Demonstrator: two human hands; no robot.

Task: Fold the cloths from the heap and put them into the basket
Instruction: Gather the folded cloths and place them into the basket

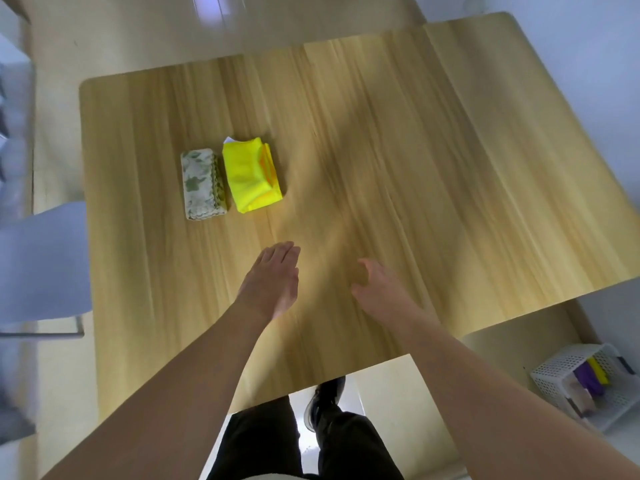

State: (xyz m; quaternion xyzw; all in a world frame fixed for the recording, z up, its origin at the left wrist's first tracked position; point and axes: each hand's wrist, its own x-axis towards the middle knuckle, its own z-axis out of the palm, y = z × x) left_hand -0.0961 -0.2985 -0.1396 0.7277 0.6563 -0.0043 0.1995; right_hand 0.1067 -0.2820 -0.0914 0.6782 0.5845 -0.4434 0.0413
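L grip [272, 277] flat, R grip [377, 289] loose, both holding nothing, 2 folded cloths [230, 180] far-left, basket [585, 386] on floor.

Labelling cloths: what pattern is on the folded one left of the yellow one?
Pale cloth with grey-green blotchy print, scalloped edge; head view.

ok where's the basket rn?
In the head view the white basket sits on the floor at the lower right, off the table's near-right edge, with folded cloths already inside.
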